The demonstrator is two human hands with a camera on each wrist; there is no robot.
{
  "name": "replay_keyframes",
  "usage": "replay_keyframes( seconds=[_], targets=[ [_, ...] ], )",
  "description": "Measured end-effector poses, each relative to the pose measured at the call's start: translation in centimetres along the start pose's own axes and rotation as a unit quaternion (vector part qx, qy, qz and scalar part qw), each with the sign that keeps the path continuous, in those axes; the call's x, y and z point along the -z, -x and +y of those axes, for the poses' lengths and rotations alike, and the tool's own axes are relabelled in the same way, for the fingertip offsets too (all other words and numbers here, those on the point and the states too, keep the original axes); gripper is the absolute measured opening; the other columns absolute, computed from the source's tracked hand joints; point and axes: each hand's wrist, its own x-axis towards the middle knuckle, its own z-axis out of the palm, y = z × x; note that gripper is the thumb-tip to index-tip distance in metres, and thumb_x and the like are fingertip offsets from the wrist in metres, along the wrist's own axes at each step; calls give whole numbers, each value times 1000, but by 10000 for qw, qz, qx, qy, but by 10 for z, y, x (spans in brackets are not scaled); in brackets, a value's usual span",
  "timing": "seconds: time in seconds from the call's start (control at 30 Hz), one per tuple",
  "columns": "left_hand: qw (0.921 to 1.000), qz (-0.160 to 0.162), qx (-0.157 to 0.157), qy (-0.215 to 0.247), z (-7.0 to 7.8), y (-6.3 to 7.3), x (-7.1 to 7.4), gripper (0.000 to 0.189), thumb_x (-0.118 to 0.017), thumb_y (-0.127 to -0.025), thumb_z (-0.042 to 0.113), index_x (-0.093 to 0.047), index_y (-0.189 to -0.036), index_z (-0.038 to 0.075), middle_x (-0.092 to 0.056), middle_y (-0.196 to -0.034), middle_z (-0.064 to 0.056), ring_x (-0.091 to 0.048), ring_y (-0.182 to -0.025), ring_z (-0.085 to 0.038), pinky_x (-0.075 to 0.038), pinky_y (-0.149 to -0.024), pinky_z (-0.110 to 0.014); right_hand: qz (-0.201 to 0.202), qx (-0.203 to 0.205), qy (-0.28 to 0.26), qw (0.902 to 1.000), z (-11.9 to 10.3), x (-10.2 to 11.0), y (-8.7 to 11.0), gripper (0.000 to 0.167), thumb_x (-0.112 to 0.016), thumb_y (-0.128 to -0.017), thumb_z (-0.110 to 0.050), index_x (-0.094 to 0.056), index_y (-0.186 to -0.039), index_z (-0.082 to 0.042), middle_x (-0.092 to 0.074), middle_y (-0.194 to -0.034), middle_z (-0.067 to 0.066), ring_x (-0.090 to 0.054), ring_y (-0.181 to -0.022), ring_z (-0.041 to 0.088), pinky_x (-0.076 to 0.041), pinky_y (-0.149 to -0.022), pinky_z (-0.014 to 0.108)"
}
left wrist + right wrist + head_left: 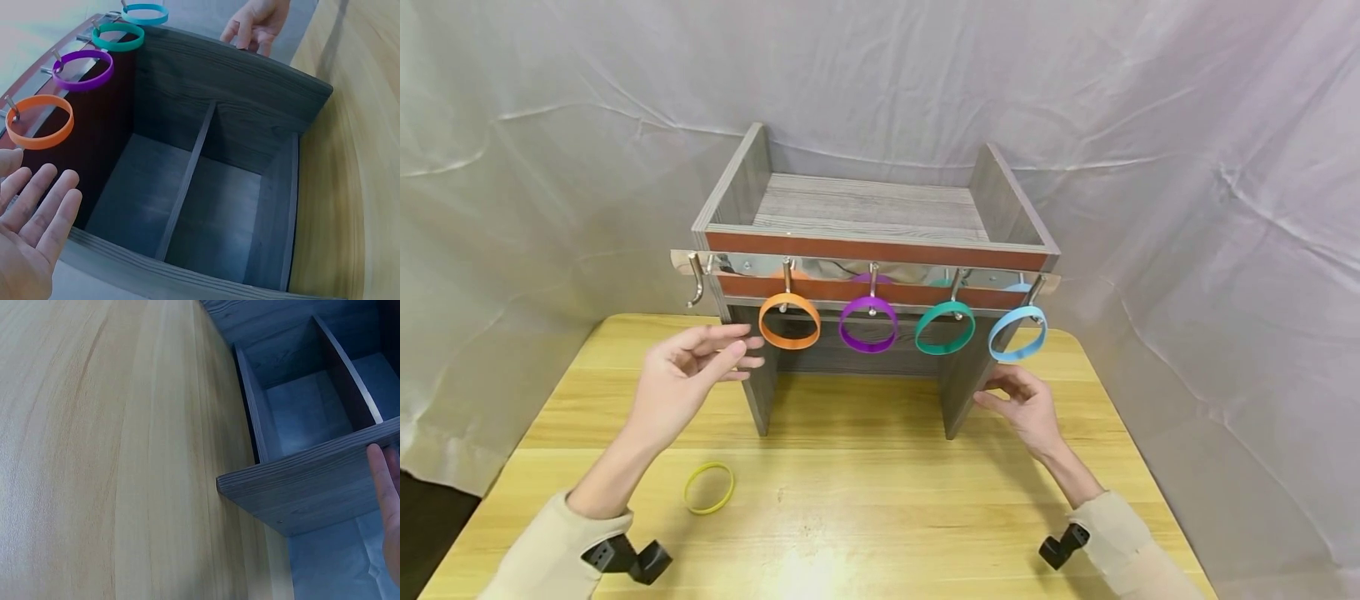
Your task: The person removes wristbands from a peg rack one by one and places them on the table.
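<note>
Grey wood-grain boards form the shelf (868, 204) that stands on the yellowish wooden table (865, 500), and along its front a metal rail (835, 269) carries five hooks. Four of them are filled: from left to right hang an orange ring (789, 342), a purple ring (868, 347), a green ring (945, 348) and a light blue ring (1017, 357), one to each. What remains, judging by the count, is one place and one piece: the bare hook (697, 279) at the far left, and the yellow ring (703, 511), which lies on the table in front of the shelf, towards the left. The left hand (688, 367) is just beside the orange ring, fingers loosely spread and grasping nothing; whether its thumb touches that ring I cannot tell. Well apart from it, the right hand (1024, 408) has a fingertip at the edge of the shelf's right side panel (964, 387), the fingers not wrapped round it; how firmly it presses does not show. The rings look like smooth, matt rubber bands, evenly round. Polished enough to mirror their colours, the rail sits between reddish-brown strips, its hooks slim bent rods. Creased, silvery cloth (880, 83) hangs behind.
</note>
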Motion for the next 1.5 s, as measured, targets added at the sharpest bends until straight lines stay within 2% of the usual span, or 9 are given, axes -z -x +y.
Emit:
replay_keyframes(
  seconds=[0.23,0.3,0.43,0.53,0.8,1.07,1.23,1.37,1.5],
  targets=[
    [9999,-22,-99,92,2,-7,-6,25,-65,-101,-4,-70,-125,-9,-83,-109,9,-81,-90,-10,-69,-78,-29,-11,42,6,10000,-1,0,0,35,-71,-84,24,-70,-115,7,-78,-108,-9,-73,-98,7,-67,-81,20],
    [9998,-62,-152,149,2,-9,-8,25,-66,-100,-5,-70,-125,-8,-83,-108,9,-81,-89,-9,-69,-77,-28,7,3,31,10000,-1,0,0,36,-72,-84,23,-71,-115,5,-78,-108,-9,-73,-98,7,-67,-81,19],
    [9993,-156,-223,250,2,-11,-11,25,-66,-99,-7,-75,-122,1,-83,-107,9,-81,-88,-9,-69,-76,-25,33,-39,49,10000,-2,0,0,39,-72,-84,23,-73,-114,0,-78,-107,-10,-74,-98,7,-67,-80,19],
    [9991,-166,-252,288,2,-12,-14,27,-66,-99,-8,-76,-119,6,-83,-107,8,-81,-88,-9,-69,-75,-24,7,3,22,10000,-1,0,0,38,-71,-84,24,-73,-114,2,-78,-107,-9,-74,-98,7,-67,-80,19],
    [9983,-189,-277,467,2,-14,-18,24,-67,-97,-10,-76,-117,-1,-83,-108,7,-81,-88,-8,-69,-74,-23,-28,60,48,10000,1,1,0,34,-71,-85,24,-70,-115,8,-78,-107,-9,-74,-97,7,-67,-79,20],
    [9977,-118,-361,555,1,-15,-20,28,-66,-96,-13,-79,-110,7,-84,-102,6,-81,-82,-10,-69,-71,-26,13,-46,4,10000,-2,0,0,36,-72,-85,22,-72,-114,2,-79,-106,-9,-74,-97,7,-68,-78,21],
    [9979,-34,-383,528,2,-15,-21,26,-66,-95,-14,-78,-108,6,-84,-100,8,-81,-79,-8,-69,-70,-25,47,-163,54,9998,-2,0,1,34,-73,-85,21,-72,-114,2,-79,-105,-9,-74,-97,7,-67,-79,20],
    [9960,-71,-439,778,4,-15,-21,27,-66,-96,-13,-78,-110,7,-84,-101,5,-81,-82,-11,-69,-74,-27,10,-91,68,9999,-2,-1,1,33,-73,-85,21,-71,-114,5,-78,-106,-9,-74,-98,7,-68,-79,20],
    [9936,-23,-460,1030,8,-14,-21,24,-66,-97,-12,-78,-112,3,-84,-103,1,-82,-84,-13,-70,-76,-29,-23,34,46,10000,-1,0,0,32,-72,-85,22,-69,-114,10,-78,-107,-8,-73,-98,7,-68,-79,21]
  ],
)
